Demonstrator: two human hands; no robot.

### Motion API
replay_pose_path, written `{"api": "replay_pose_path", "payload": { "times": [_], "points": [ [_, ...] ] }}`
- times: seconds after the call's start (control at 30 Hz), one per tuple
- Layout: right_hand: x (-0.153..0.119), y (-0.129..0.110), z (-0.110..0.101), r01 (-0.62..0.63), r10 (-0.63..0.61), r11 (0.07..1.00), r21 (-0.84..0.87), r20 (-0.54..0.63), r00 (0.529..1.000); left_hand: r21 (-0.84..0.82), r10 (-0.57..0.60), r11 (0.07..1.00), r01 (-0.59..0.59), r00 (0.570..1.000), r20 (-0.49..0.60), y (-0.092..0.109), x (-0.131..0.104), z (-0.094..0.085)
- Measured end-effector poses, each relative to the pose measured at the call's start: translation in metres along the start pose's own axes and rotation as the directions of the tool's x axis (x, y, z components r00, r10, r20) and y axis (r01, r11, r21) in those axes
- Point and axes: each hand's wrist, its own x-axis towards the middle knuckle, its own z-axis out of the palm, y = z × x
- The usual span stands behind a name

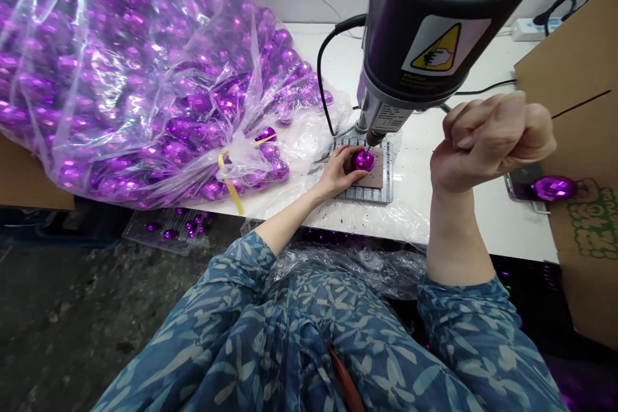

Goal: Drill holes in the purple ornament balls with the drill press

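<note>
My left hand [340,171] is closed around a shiny purple faceted ball [364,160], steadying it on a small brown board [369,181] atop the metal base plate [387,193]. Right above the ball is the bit of a bench drill press [415,45], its tip at or very near the ball's top; contact I cannot make out. My right hand [492,138] is raised in a fist to the right of the drill's body. Whatever those fingers wrap round is hidden.
A big clear bag of purple balls [145,77] fills the left of the table, tied with a yellow strip [230,181]. At right stand a cardboard box [579,109] and a single purple ball [554,188] beside a phone-like dark object [522,181]. A black cable [322,71] loops beside the drill.
</note>
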Motion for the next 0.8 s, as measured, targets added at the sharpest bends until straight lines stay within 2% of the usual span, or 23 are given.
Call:
{"api": "replay_pose_path", "payload": {
  "times": [0.2,0.4,0.57,0.7,0.8],
  "points": [
    [-0.015,0.016,-0.015,0.079,-0.079,0.996,-0.038,0.006,0.997,-0.019,-0.014,1.000,0.014,1.000,0.006,-0.002,0.000,0.001],
    [-0.024,0.024,-0.023,0.083,-0.085,0.991,-0.100,-0.014,0.996,0.036,0.001,0.999,-0.001,1.000,-0.007,-0.006,-0.001,0.003],
    [-0.029,0.029,-0.027,0.091,-0.095,0.987,-0.132,-0.023,0.995,0.008,-0.002,1.000,0.002,1.000,-0.005,-0.004,-0.001,0.002],
    [-0.035,0.025,-0.029,0.081,-0.081,0.989,-0.125,-0.001,0.997,-0.016,-0.026,1.000,0.026,1.000,-0.012,-0.002,-0.001,0.001],
    [-0.030,0.014,-0.021,0.051,-0.051,0.993,-0.102,0.011,0.999,-0.022,-0.026,0.999,0.026,1.000,-0.017,-0.001,-0.002,0.001]
  ]
}}
